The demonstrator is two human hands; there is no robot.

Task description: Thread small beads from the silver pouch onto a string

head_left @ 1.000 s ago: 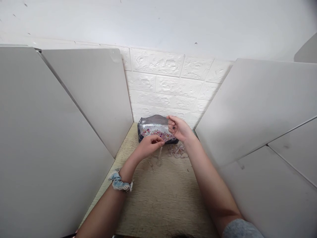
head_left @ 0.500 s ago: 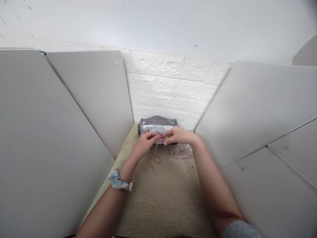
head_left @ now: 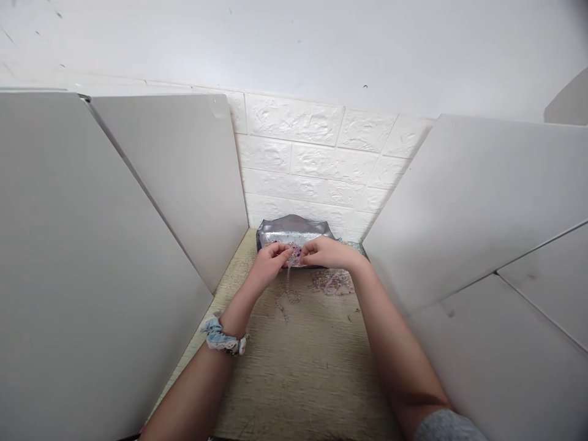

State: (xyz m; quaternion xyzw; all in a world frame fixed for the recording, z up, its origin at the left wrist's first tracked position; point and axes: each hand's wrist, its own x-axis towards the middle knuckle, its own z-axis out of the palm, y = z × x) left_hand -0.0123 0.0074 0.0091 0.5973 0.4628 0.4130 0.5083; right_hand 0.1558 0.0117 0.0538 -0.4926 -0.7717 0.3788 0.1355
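My left hand [head_left: 270, 262] pinches the upper end of a thin string of clear beads [head_left: 288, 283], which hangs down and curls on the tabletop. Just to its right, my right hand [head_left: 325, 252] has its thumb and fingertips drawn together; whatever sits between them is too small to make out. Both hands are over the front of a silvery bag [head_left: 294, 224] with its mouth facing me. Loose beads [head_left: 295, 256] in pink, purple and clear tones lie in the bag, partly hidden by my fingers.
A heap of strung beads [head_left: 334, 282] lies on the wooden tabletop [head_left: 303, 367] below my right wrist. White panels [head_left: 179, 165] [head_left: 487, 190] stand on both sides, and a white brick-pattern wall [head_left: 321, 162] closes the back. Something greenish [head_left: 357, 246] shows behind my right wrist.
My right hand has drawn slightly away from the left fingertips, and its fingers have come closer together. The left hand still pinches the bead string, almost unmoved.
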